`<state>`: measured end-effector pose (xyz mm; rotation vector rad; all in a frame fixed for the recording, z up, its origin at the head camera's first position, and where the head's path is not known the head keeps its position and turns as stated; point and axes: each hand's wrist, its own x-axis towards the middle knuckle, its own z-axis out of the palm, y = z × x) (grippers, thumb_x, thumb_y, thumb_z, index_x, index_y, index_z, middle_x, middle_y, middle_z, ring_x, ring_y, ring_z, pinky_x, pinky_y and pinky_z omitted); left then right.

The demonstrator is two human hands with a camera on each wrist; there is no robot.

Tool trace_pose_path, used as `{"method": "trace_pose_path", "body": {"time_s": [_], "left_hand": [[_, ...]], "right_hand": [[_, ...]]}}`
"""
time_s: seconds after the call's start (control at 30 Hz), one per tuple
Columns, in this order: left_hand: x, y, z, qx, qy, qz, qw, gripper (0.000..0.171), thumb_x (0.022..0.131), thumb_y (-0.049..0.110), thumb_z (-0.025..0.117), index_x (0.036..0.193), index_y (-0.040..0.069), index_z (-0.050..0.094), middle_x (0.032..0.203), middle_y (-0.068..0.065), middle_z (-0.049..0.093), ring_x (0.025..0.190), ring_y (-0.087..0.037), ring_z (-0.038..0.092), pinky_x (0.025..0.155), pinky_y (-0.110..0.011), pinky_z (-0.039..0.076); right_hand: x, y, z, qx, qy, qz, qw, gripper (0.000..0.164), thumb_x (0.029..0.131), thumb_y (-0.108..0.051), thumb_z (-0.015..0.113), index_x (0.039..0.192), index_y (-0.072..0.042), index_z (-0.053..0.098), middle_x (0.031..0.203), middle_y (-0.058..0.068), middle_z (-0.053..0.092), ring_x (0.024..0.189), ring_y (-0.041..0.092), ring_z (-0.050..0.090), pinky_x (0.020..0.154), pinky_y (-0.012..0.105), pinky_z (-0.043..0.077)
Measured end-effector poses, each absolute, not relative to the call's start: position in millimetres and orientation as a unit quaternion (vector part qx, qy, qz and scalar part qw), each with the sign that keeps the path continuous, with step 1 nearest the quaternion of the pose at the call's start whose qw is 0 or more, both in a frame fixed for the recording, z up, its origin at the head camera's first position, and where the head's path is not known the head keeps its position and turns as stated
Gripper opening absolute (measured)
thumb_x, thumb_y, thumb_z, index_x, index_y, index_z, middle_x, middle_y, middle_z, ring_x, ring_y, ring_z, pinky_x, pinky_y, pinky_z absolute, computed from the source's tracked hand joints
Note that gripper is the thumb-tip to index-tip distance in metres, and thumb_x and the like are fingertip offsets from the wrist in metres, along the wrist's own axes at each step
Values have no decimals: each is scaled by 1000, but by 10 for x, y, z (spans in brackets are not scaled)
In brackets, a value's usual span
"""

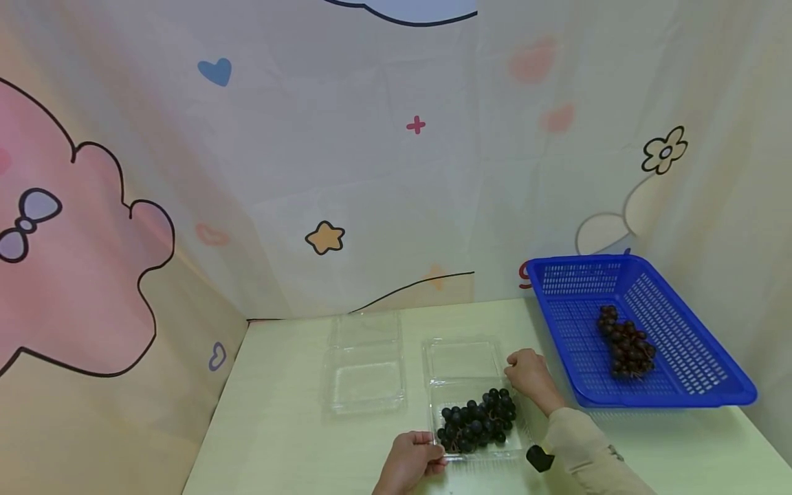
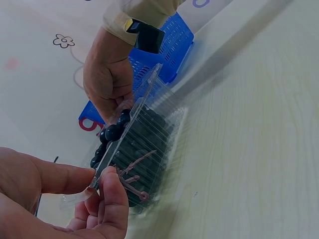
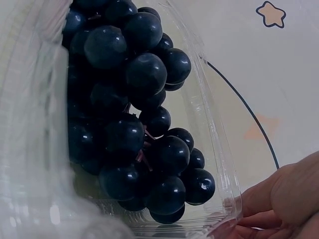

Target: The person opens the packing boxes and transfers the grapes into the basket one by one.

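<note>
A clear plastic clamshell box (image 1: 445, 394) lies unfolded on the table with its lid (image 1: 463, 359) laid back. Inside its base is a bunch of dark grapes (image 1: 478, 425), seen close up as grapes (image 3: 144, 74) in the right wrist view. My left hand (image 1: 410, 459) pinches the box's front left rim between thumb and fingers; the left wrist view shows this left hand (image 2: 75, 191) beside a pinkish stem (image 2: 132, 184). On the box's right side, near the lid hinge, my right hand (image 1: 533, 377) grips the edge with curled fingers. Its fingertips are partly hidden.
A second clear clamshell box (image 1: 366, 405) stands unfolded to the left. At the right is a blue plastic basket (image 1: 559, 344) holding a reddish-brown bunch of grapes (image 1: 628, 347). A printed curtain (image 1: 383, 179) hangs behind the table (image 1: 278, 412). A black device (image 1: 540, 458) sits at the right wrist.
</note>
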<state>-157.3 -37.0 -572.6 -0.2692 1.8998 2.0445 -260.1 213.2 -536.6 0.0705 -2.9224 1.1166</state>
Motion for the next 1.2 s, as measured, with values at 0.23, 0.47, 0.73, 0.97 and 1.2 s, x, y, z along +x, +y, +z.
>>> {"method": "trace_pose_path", "body": {"time_s": [0.23, 0.47, 0.73, 0.97, 1.2], "left_hand": [[-1563, -370, -5725, -91, 665, 722, 166, 15, 90, -11, 61, 103, -12, 54, 83, -10, 64, 63, -10, 65, 63, -23, 57], [-1574, -376, -5699, -100, 666, 717, 180, 18, 92, -11, 61, 107, -15, 53, 87, -15, 65, 66, -11, 66, 67, -27, 59], [-1573, -400, -5661, -93, 672, 711, 184, 17, 91, -9, 63, 105, -12, 55, 88, -15, 66, 67, -11, 67, 67, -27, 60], [-1586, -414, -5622, -90, 702, 682, 184, 17, 90, -5, 67, 104, -9, 58, 91, -18, 70, 67, -11, 68, 67, -28, 60], [-1596, -412, -5616, -88, 721, 665, 172, 19, 89, -3, 68, 104, -7, 56, 86, -11, 69, 67, -13, 68, 67, -31, 60]], "right_hand": [[-2585, 2139, -5352, 33, -933, 358, 6, 51, 89, 9, 55, 65, -19, 19, 62, -6, 13, 57, 12, 13, 66, 34, 20], [-2623, 2156, -5428, 25, -925, 379, -1, 52, 90, 12, 52, 69, -20, 17, 62, -6, 14, 54, 11, 15, 55, 27, 20], [-2657, 2159, -5459, 8, -922, 388, -9, 51, 91, 10, 52, 69, -20, 18, 58, -5, 18, 52, 10, 19, 52, 26, 20], [-2667, 2157, -5462, 2, -923, 384, -9, 52, 92, 9, 54, 68, -21, 20, 55, -6, 24, 49, 10, 26, 52, 26, 22], [-2664, 2156, -5445, -1, -928, 373, -12, 43, 92, 9, 56, 60, -14, 41, 55, 2, 47, 51, 12, 43, 52, 28, 35]]}}
